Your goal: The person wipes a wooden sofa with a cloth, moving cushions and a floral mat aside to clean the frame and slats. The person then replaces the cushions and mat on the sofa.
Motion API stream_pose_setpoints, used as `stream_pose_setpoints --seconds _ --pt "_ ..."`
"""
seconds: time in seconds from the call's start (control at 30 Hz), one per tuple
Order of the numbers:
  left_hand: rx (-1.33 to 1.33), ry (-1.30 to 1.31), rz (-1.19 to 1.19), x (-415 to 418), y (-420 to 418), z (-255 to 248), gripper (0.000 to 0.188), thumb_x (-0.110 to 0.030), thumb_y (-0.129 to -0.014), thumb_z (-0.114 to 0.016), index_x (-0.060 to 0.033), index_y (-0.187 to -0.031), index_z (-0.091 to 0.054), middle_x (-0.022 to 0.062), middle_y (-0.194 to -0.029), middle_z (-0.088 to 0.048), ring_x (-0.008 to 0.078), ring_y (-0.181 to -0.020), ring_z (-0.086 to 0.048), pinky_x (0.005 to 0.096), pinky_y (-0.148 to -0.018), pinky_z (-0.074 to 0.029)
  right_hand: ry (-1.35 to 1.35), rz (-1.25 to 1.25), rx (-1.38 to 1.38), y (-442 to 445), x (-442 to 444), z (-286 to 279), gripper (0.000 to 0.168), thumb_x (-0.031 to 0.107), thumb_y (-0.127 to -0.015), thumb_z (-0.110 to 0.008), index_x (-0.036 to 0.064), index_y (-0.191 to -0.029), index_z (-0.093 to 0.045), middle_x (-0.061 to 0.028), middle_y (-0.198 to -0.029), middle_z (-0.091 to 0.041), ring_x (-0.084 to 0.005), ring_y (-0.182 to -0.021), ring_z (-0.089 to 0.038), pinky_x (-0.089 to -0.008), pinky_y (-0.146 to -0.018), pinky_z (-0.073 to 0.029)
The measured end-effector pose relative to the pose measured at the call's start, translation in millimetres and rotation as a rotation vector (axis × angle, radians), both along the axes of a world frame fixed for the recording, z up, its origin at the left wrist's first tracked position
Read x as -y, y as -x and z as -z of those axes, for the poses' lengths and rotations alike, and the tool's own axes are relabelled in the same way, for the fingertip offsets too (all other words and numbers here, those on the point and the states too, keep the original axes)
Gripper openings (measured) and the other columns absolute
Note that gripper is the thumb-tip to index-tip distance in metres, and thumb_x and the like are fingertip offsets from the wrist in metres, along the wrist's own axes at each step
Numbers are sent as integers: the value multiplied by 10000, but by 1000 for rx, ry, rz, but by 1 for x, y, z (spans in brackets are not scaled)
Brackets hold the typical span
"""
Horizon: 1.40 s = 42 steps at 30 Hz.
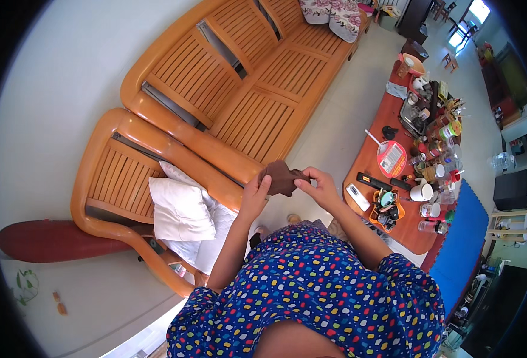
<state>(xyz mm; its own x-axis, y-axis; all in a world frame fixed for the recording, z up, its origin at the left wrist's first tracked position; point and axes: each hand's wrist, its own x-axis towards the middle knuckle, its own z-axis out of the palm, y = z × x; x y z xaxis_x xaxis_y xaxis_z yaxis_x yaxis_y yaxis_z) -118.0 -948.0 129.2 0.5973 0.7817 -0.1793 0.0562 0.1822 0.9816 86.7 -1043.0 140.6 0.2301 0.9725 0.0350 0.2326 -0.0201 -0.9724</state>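
Observation:
A small piece of dark brown fabric [282,180] is stretched between my two hands, in front of my body. My left hand [255,197] grips its left side, the thumb lying on top. At the other end my right hand [320,188] pinches a bunched corner between thumb and fingers. The cloth looks soft and crumpled; what kind of item it is cannot be told. Below it lies the pale tiled floor [321,143], and the rounded wooden arm of the bench [245,172] is behind its left side.
To the right, a reddish wooden table [371,156] bears several jars, a red hand fan [392,159], a white mug [421,192] and an orange basket [386,210]. A slatted wooden bench [263,107] stands ahead; on the left a wooden armchair [122,179] holds a white cushion [181,210].

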Motion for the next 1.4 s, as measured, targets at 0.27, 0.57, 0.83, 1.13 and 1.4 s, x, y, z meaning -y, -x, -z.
stream_pose_setpoints --seconds 0.27,0.57,0.83,1.13,1.4 --pt "63 158 71 -32 -43 -11 465 -200 -1002 -603 -26 -1419 -493 70 -1226 -623 151 -1128 -585 286 -958 -471 -47 149 -666 -49 -31 -36 218 271 -990 -612 59 -1037 -594 10 -926 -603 -46 -836 -538 -205 -715 -452" --pt "-6 -274 463 -88 -127 -6 1002 -264 -672 -900 -96 -1504 -368 132 -1407 -499 272 -1327 -457 420 -1107 -354 151 -49 -670 -112 -41 -38 152 205 -963 -647 71 -989 -579 54 -859 -575 -30 -781 -504 -209 -687 -436" --pt "-15 -312 916 -172 -236 29 530 -346 -713 -862 -43 -1105 -674 114 -1104 -644 238 -1093 -587 375 -946 -455 255 -236 -334 -207 -118 -25 165 185 -924 -709 51 -920 -612 68 -802 -567 -35 -740 -492 -218 -627 -419" --pt "-215 -219 483 -364 -303 43 300 -200 -763 -833 -33 -938 -656 53 -838 -642 144 -796 -604 311 -705 -488 380 -7 57 -346 -274 -30 256 265 -869 -776 51 -893 -637 65 -743 -554 -45 -721 -499 -249 -615 -431" --pt "-285 -730 222 -493 -388 -19 230 -153 -751 -810 -48 -912 -684 74 -814 -613 224 -745 -606 322 -677 -476 98 75 460 -456 -407 -17 129 126 -827 -756 38 -904 -702 -87 -823 -664 -227 -743 -652 -344 -692 -507"
